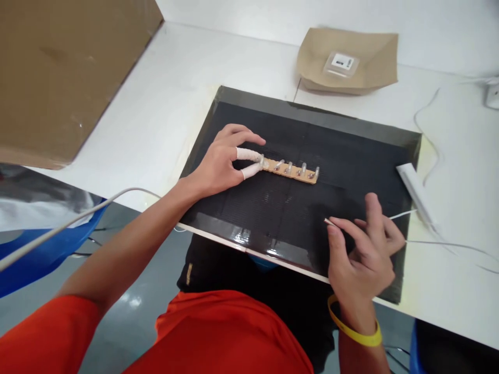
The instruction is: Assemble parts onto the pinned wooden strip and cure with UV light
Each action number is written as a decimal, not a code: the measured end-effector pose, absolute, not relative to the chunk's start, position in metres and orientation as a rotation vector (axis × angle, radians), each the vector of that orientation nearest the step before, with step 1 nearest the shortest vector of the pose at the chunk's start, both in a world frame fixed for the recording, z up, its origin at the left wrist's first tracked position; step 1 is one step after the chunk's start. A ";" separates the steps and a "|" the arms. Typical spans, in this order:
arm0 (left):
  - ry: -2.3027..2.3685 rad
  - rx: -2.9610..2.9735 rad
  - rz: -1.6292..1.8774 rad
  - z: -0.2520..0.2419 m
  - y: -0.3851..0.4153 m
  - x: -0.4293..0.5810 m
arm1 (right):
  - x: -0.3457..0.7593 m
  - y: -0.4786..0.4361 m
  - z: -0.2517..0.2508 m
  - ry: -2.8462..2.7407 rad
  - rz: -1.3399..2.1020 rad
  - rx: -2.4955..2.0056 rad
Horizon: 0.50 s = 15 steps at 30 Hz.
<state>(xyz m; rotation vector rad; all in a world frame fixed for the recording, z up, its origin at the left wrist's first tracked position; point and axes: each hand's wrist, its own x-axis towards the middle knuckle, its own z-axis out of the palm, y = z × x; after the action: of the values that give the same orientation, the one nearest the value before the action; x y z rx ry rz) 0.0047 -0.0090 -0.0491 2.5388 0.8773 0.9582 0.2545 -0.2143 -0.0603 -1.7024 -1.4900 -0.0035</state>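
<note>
Tan strip [290, 170], carrying a row of small clear parts, is lying mid-mat on the black mat [351, 150] at the desk's [163, 104] near edge. Left hand [218, 166] is pinching its left end between two taped fingers [247, 154]. Right hand [362, 254] is pinching a thin white wire [401, 213], thumb against forefinger. Likely step: positioning; next move is demanding fine tip alignment.

head camera, looking down, close over black mat [312, 208]
</note>
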 end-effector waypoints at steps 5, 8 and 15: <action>0.798 2.496 1.012 -0.053 -0.008 0.012 | 0.255 -0.215 -0.061 -1.486 0.020 -1.690; 0.820 2.509 0.993 -0.054 -0.008 0.014 | 0.255 -0.215 -0.061 -1.485 0.029 -1.692; 0.823 2.515 0.986 -0.057 -0.008 0.016 | 0.253 -0.215 -0.059 -1.478 0.035 -1.720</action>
<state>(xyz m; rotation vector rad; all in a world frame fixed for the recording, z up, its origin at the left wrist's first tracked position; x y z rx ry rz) 0.0155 -0.0083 -0.0571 2.5155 0.8232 0.9860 0.2532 -0.2147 -0.0593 -1.7200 -1.4777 0.0353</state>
